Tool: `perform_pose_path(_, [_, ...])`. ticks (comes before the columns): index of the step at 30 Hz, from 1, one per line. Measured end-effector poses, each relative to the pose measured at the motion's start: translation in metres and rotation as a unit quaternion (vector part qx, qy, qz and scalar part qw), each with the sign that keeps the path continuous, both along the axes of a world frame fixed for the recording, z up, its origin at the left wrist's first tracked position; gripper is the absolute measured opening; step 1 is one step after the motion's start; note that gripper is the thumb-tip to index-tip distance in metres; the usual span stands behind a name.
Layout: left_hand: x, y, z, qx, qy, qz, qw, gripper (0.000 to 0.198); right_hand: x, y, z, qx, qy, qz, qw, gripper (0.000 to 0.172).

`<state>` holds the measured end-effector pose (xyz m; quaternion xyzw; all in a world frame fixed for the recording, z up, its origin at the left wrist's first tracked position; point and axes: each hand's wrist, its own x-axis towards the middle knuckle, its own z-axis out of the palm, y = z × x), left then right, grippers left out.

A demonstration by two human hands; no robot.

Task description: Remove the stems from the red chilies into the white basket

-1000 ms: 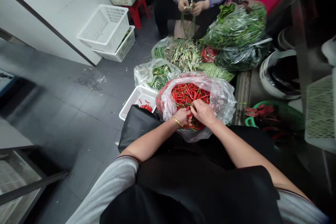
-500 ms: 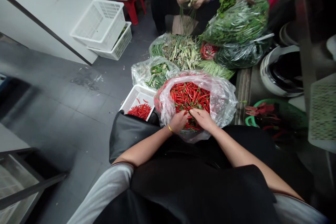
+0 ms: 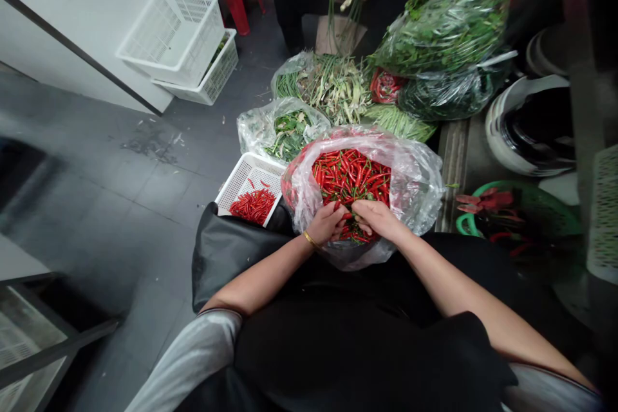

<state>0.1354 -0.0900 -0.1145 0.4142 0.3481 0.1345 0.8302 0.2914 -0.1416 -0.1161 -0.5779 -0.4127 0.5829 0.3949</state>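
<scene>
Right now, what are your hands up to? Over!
Left hand holding red chilies, right hand close by. Plastic bag open, more inside. Nothing in the way.

Basket chilies [image 3: 252, 206] now in fuller view

The light is dim, cool and diffuse; its source is out of frame. The wall [image 3: 82, 19] and upper crate [image 3: 164, 45] are the palest areas, while the floor [image 3: 159, 206] takes a dull sheen toward its middle. Small glints streak the greens' bag [image 3: 449, 26], and a milky shine lies on the chillies' bag [image 3: 418, 190]. The apron [image 3: 357, 347] sinks almost to black, and heavy shadow swallows the right edge around the bucket [image 3: 497, 132]. Wide-angle stretch pulls at the borders, where the rack [image 3: 58, 351] smears. The hands [image 3: 327, 222] and chillies [image 3: 352, 170] are fairly clear, their finest detail soft.
</scene>
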Motion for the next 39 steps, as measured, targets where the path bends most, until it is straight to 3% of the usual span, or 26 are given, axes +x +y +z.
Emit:
perform_pose_path(4, [-0.005,0.004,0.002,-0.031,-0.038,-0.105,0.993,0.039,0.002,-0.017,0.009,0.008,-0.03,0.114,0.993,0.046])
perform_pose_path(9, [-0.012,0.011,0.011,-0.145,-0.142,-0.17,0.964,0.04,-0.023,-0.029,0.027,0.002,0.177,0.011,0.984,0.048])
perform_pose_path(12, [-0.011,0.015,0.005,-0.165,-0.121,-0.139,0.969,0.041,-0.03,-0.024,0.027,-0.005,0.209,0.014,0.978,0.05])
perform_pose_path(13, [-0.01,0.017,0.001,-0.164,-0.101,-0.107,0.975,0.042,-0.027,-0.021,0.025,-0.002,0.161,0.035,0.986,0.049])
perform_pose_path(15, [-0.009,0.02,-0.004,-0.16,-0.058,-0.033,0.985,0.041,-0.016,-0.014,0.018,0.019,-0.032,0.065,0.997,0.043])
perform_pose_path(16, [-0.009,0.021,-0.006,-0.159,-0.042,-0.002,0.986,0.041,-0.008,-0.01,0.014,0.034,-0.156,0.062,0.985,0.039])
perform_pose_path(18, [-0.01,0.024,-0.008,-0.148,-0.026,0.035,0.988,0.041,0.007,0.001,0.005,0.048,-0.383,0.033,0.922,0.035])
perform_pose_path(21, [-0.011,0.028,-0.011,-0.101,-0.023,0.081,0.991,0.045,0.022,0.024,-0.011,-0.016,-0.569,0.03,0.822,0.039])
perform_pose_path(24, [-0.013,0.03,-0.017,-0.058,0.011,0.115,0.992,0.043,0.03,0.044,-0.022,-0.072,-0.604,0.098,0.788,0.03])
perform_pose_path(27, [-0.015,0.032,-0.02,0.015,0.053,0.107,0.993,0.036,0.041,0.043,-0.022,-0.029,-0.568,0.106,0.816,0.021])
perform_pose_path(30, [-0.012,0.035,-0.014,0.19,0.052,0.07,0.978,0.023,0.053,0.026,-0.014,0.013,-0.502,0.09,0.86,0.019])
perform_pose_path(34, [0.008,0.046,-0.003,0.423,0.045,-0.058,0.903,0.023,0.049,0.01,-0.004,0.091,-0.487,0.118,0.861,0.015])
perform_pose_path(37, [0.024,0.06,-0.006,0.487,0.073,-0.177,0.852,0.014,0.042,0.017,0.001,0.153,-0.482,0.145,0.85,0.018])
perform_pose_path(39, [0.03,0.068,-0.009,0.508,0.095,-0.209,0.831,0.005,0.04,0.025,0.004,0.162,-0.481,0.146,0.849,0.021])
